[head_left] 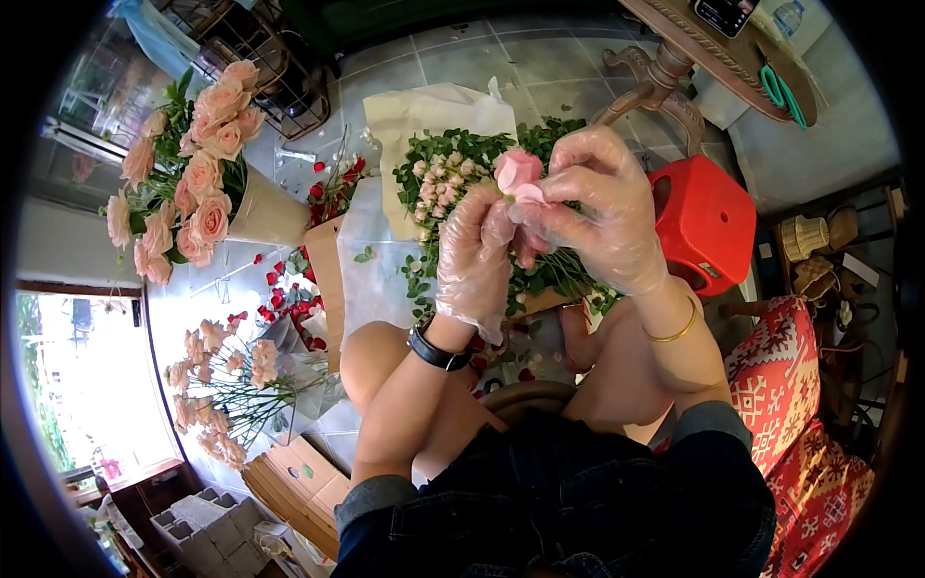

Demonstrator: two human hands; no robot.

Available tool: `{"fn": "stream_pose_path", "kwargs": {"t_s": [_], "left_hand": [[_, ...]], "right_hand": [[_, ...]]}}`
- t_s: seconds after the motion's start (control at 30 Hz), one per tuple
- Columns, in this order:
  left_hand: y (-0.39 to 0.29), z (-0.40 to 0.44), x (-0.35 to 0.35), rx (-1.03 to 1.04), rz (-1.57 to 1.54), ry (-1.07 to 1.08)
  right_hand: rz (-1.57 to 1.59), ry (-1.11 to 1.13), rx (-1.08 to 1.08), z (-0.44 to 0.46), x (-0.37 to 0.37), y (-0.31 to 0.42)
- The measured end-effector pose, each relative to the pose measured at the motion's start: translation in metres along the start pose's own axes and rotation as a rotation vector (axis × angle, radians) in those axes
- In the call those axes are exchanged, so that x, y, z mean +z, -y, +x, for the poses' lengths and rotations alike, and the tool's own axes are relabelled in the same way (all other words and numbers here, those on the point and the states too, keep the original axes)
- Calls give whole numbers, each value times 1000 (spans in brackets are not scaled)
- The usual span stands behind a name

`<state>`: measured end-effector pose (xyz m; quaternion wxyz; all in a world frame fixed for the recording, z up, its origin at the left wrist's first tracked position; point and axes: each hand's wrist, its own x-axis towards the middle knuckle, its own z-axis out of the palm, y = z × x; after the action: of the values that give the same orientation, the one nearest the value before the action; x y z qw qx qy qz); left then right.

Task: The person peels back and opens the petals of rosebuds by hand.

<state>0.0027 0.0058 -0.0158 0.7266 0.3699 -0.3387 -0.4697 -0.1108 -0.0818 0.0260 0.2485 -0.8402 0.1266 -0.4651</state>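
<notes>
A pink rose (518,170) is held up between my two hands, both in clear plastic gloves. My left hand (478,249) is closed around the rose just under its head. The thumb and fingers of my right hand (599,207) pinch a pale pink petal (529,194) at the flower's lower right side. Behind and below the hands, a bunch of small pink roses (444,185) with green leaves lies on brown paper (388,118) on the floor.
A bucket (273,207) of pink roses stands at the left, with more pale roses (262,360) below it. Red petals (279,291) are scattered nearby. A red stool (711,217) and carved table (665,69) stand at the right; cardboard (303,479) lies lower left.
</notes>
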Motion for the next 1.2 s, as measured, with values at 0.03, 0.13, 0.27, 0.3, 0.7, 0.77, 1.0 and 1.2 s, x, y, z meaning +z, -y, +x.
{"fn": "stream_pose_path", "kwargs": {"t_s": [0.03,0.13,0.27,0.3,0.7,0.77,1.0,1.2], "left_hand": [[-1,0,0,-21,10,11],[-7,-2,5,-79,-17,11],[-8,2,-1,-11,-74,-33],[-12,2,-1,-10,-74,-34],[-15,2,6,-119,-163,-12],[-20,1,12,-227,-123,-104],[-16,-3,10,-277,-134,-66],[-21,-4,8,-353,-224,-2]], "right_hand": [[87,-7,39,-1,0,-1],[225,-71,50,-2,-3,-6],[492,-308,76,5,-12,-9],[494,-308,75,6,-14,-11],[331,61,286,7,-10,-1],[353,73,224,7,-9,2],[220,77,84,9,-9,7],[92,35,97,5,-6,8]]}}
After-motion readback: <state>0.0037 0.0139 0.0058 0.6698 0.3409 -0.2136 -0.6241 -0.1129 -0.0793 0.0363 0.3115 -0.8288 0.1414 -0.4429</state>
